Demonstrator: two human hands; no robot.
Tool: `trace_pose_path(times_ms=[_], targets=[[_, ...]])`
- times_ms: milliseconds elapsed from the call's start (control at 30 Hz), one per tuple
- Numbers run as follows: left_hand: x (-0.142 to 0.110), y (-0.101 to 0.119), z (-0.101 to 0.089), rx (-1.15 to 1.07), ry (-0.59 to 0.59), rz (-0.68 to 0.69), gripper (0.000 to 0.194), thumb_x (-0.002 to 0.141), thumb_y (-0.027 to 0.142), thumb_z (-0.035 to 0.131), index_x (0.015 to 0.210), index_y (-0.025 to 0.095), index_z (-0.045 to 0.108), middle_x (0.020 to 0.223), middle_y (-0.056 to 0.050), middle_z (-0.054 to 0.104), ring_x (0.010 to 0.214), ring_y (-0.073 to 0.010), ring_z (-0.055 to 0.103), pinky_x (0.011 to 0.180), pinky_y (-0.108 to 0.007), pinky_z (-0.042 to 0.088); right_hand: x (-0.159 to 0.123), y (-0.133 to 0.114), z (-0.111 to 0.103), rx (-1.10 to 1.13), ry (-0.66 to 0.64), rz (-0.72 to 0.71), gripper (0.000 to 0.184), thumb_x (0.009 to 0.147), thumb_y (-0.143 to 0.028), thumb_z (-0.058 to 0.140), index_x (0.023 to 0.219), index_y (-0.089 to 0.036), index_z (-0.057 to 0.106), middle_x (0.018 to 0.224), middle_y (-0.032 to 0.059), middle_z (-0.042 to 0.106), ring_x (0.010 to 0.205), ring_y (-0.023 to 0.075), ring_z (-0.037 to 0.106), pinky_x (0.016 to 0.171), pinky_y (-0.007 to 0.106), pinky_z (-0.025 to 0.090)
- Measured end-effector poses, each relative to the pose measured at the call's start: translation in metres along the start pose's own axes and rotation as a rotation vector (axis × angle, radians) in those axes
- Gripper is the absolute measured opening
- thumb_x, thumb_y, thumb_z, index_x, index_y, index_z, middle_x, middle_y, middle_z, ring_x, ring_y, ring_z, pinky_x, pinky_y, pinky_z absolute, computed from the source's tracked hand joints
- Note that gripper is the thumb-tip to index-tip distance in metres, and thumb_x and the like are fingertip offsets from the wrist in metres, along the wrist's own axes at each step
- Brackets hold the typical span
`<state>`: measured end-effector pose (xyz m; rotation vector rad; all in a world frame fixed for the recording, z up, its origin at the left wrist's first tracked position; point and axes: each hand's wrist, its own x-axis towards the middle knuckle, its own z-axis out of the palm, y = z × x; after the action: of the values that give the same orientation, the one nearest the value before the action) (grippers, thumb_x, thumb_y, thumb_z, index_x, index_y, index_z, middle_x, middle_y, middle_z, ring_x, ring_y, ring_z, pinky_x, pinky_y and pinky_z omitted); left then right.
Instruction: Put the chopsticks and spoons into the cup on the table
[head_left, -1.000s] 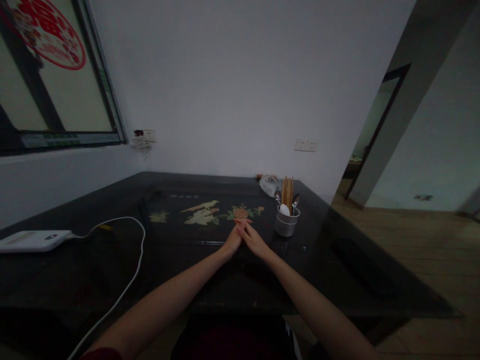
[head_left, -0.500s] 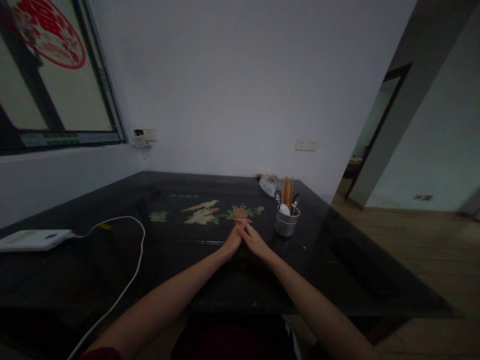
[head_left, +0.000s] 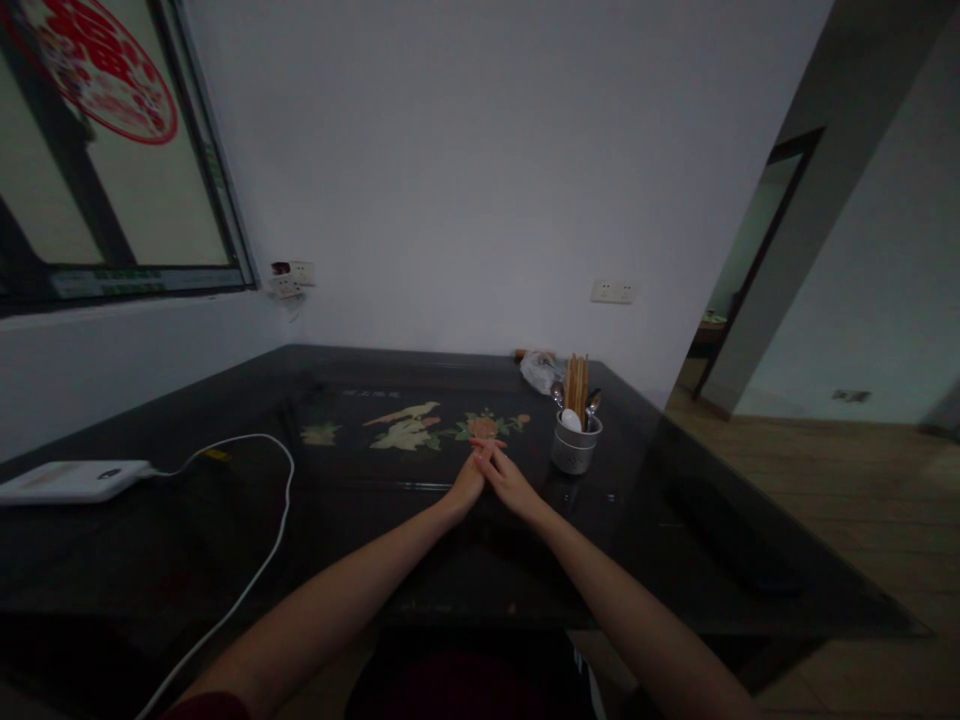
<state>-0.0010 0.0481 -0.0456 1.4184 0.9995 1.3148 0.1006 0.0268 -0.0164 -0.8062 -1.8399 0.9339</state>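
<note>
Fingers (head_left: 487, 443) of both hands meet and cross over the dark desk (head_left: 330, 520), with nothing visible between them; from my end I cannot tell whether they are clenched or loosely laced. Scanning left to right, I see a white device (head_left: 75, 482) lying flat, its white cable (head_left: 292, 466) looping over the desk and down past the near edge beside the left forearm (head_left: 360, 580). If that arm swung outward, I judge it could snag the loop and drag the device. The left hand (head_left: 466, 487) and right hand (head_left: 510, 485) touch; pulling them apart carelessly could send the right knuckles sideways. Just to the right stands the metal cup (head_left: 574, 455), upright and nearest that hand, behind which a clear plastic bag (head_left: 538, 370) sits. Chopsticks (head_left: 577, 385) and spoons (head_left: 594, 400) rise well above its rim, so a knock up high could tip it and scatter them. Farther right, a dark slab (head_left: 731, 540) lies so dim against the black top that I could misjudge its edges and bump it.
</note>
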Motion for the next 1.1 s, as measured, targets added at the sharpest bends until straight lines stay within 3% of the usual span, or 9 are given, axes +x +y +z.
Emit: trace_pose_path(times_ms=[600,1100], targets=[[-0.0029,0.0047,0.0011,0.007,-0.011,0.045,0.050,0.085,0.056,0.036,0.101,0.014,0.057,0.092,-0.008,0.060,0.091,-0.0220,0.056,0.089,-0.037,0.043,0.0003,-0.0009,-0.0013,-0.017,-0.016,-0.022,0.049,0.088,-0.051,0.044,0.126,-0.019,0.051,0.126,0.0108,0.054,0.118,0.0228,0.050,0.105,0.040,0.033],[-0.0017,0.0039,0.0014,-0.001,0.007,0.025,0.041,0.088,0.048,0.038,0.099,0.015,0.059,0.092,-0.007,0.061,0.095,-0.0214,0.056,0.093,-0.035,0.042,0.0000,0.0026,-0.0003,-0.013,-0.001,-0.013,0.048,0.088,-0.050,0.044,0.127,-0.022,0.050,0.124,0.0081,0.056,0.117,0.0221,0.050,0.105,0.039,0.034]])
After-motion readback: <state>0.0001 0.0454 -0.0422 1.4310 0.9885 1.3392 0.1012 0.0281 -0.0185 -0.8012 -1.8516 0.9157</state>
